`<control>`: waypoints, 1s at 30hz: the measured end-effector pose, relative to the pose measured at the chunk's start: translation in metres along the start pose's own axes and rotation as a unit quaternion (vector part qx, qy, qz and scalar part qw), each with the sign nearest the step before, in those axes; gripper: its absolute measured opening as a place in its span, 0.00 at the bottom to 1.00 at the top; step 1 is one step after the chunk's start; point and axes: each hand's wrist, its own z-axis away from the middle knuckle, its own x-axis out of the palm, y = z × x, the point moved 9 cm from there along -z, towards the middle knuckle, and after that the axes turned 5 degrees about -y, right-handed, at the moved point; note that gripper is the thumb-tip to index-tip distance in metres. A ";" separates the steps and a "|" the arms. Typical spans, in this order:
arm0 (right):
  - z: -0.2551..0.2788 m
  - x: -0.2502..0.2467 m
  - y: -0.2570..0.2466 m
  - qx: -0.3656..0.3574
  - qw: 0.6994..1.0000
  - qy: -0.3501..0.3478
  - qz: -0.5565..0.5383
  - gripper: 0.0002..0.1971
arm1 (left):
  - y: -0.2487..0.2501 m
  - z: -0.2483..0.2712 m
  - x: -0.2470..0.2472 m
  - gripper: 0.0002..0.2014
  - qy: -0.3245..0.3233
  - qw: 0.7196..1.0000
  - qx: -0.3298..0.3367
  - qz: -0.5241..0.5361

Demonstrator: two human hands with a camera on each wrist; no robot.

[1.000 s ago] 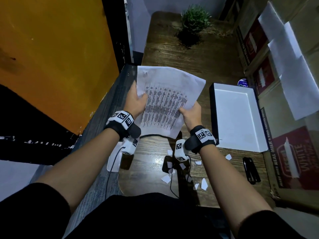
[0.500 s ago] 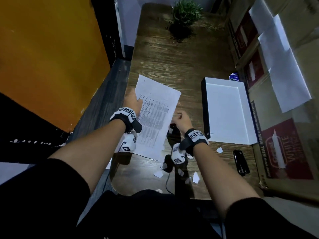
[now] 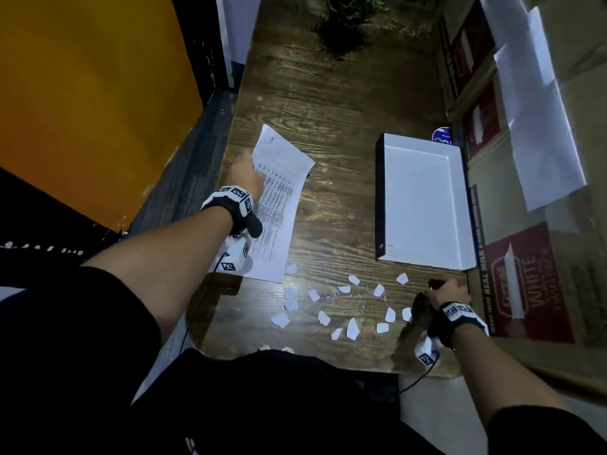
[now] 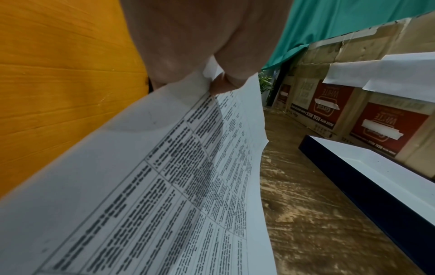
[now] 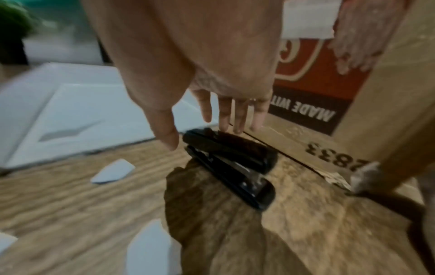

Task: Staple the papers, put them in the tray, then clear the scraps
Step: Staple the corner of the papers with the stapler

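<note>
The printed papers [image 3: 279, 198] lie tilted at the table's left side, their left edge lifted. My left hand [image 3: 244, 174] pinches that edge, thumb on top, as the left wrist view shows on the papers [image 4: 188, 186]. The white tray [image 3: 380, 198] with dark walls stands empty at the right. The black stapler [image 5: 230, 161] lies on the table just in front of the tray, next to the cardboard box. My right hand [image 5: 200, 135] reaches down over it with straight fingers [image 5: 223, 119] touching its top and the thumb beside its tip. Several white scraps [image 3: 351, 328] are scattered along the near edge.
Cardboard boxes [image 3: 532, 284] with red labels and white sheets taped on them line the right side, close to the stapler. A potted plant [image 3: 345, 24] stands at the far end. An orange wall [image 3: 82, 110] runs along the left. A small blue round object [image 3: 441, 136] sits behind the tray.
My right hand let go of the papers and moved right and down to the stapler. The papers came down toward the table, held by the left hand alone.
</note>
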 end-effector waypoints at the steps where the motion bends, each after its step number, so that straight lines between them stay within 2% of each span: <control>1: -0.005 0.007 0.003 -0.003 1.000 -0.019 -0.001 0.35 | 0.002 0.001 -0.001 0.16 0.004 1.000 0.005 0.002; 4: -0.006 0.012 0.003 -0.007 1.000 -0.011 -0.024 0.28 | 0.003 0.004 -0.002 0.16 0.007 0.999 0.015 0.027; 9: -0.005 0.006 -0.014 -0.034 0.996 -0.023 -0.080 0.26 | -0.003 0.008 -0.005 0.17 -0.015 0.995 0.024 0.097; 12: 0.027 -0.010 -0.052 -0.100 0.978 -0.022 -0.182 0.19 | -0.001 0.010 -0.006 0.21 -0.028 0.992 0.061 0.107; 13: 0.046 -0.015 -0.074 -0.137 0.958 -0.045 -0.247 0.18 | 0.000 0.012 -0.007 0.24 -0.032 0.991 0.073 0.104; 14: 0.064 -0.017 -0.102 -0.175 0.926 -0.081 -0.324 0.21 | 0.001 0.013 -0.007 0.28 -0.036 0.990 0.085 0.103; 16: 0.098 -0.026 -0.161 -0.246 0.829 -0.138 -0.482 0.24 | 0.004 0.017 -0.006 0.34 -0.045 0.989 0.100 0.101; 17: 0.114 -0.036 -0.186 -0.281 0.785 -0.132 -0.537 0.23 | 0.005 0.018 -0.007 0.35 -0.047 0.989 0.104 0.099; 20: 0.160 -0.063 -0.258 -0.342 0.669 -0.119 -0.649 0.12 | 0.007 0.025 -0.010 0.36 -0.051 0.988 0.115 0.086; 22: 0.193 -0.078 -0.301 -0.373 0.585 -0.144 -0.705 0.13 | 0.008 0.030 -0.011 0.37 -0.053 0.987 0.129 0.077; 23: 0.206 -0.084 -0.319 -0.383 0.555 -0.154 -0.722 0.12 | 0.009 0.032 -0.011 0.37 -0.054 0.987 0.134 0.074; 24: 0.213 -0.088 -0.332 -0.389 0.539 -0.156 -0.730 0.12 | 0.008 0.033 -0.011 0.37 -0.054 0.987 0.136 0.072; 25: 0.220 -0.091 -0.343 -0.396 0.537 -0.149 -0.730 0.11 | 0.007 0.034 -0.012 0.37 -0.054 0.987 0.137 0.070; 27: 0.230 -0.092 -0.355 -0.396 0.549 -0.133 -0.724 0.08 | 0.006 0.036 -0.014 0.37 -0.052 0.986 0.142 0.070; 30: 0.238 -0.084 -0.369 -0.397 0.551 -0.156 -0.717 0.06 | 0.005 0.039 -0.017 0.36 -0.050 0.985 0.153 0.069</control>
